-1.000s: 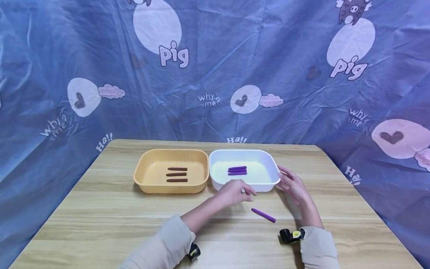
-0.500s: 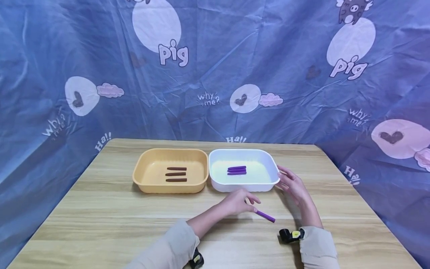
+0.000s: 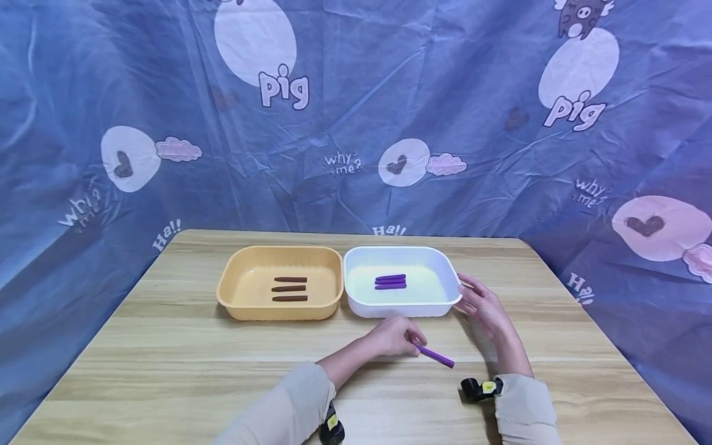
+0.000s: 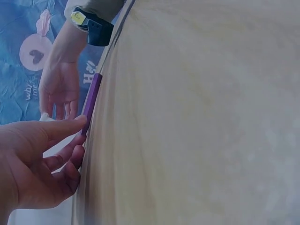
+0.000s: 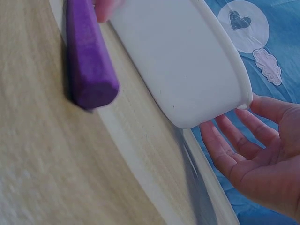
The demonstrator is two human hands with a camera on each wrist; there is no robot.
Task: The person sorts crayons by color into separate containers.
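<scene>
My left hand point(image 3: 392, 337) pinches one end of a purple crayon point(image 3: 436, 356) between thumb and fingers, low over the table in front of the white tray point(image 3: 403, 311). In the left wrist view, the crayon point(image 4: 92, 101) points away from the fingertips. My right hand point(image 3: 486, 312) rests its fingers against the right end of the white tray. The right wrist view shows those fingers point(image 5: 225, 150) along the tray's wall and up at its rim, and the crayon's blunt six-sided end point(image 5: 96, 89) up close. Several purple crayons point(image 3: 390, 282) lie together inside the white tray.
A yellow-orange tray point(image 3: 280, 313) stands directly left of the white one, holding three brown crayons point(image 3: 289, 288) laid side by side. Both trays are on a wood-grain table point(image 3: 167, 371). Behind it hangs a blue printed cloth point(image 3: 334, 111).
My left hand has come down from the white tray's front edge toward the table and taken hold of the loose purple crayon's end. My right hand has stayed at the tray.
</scene>
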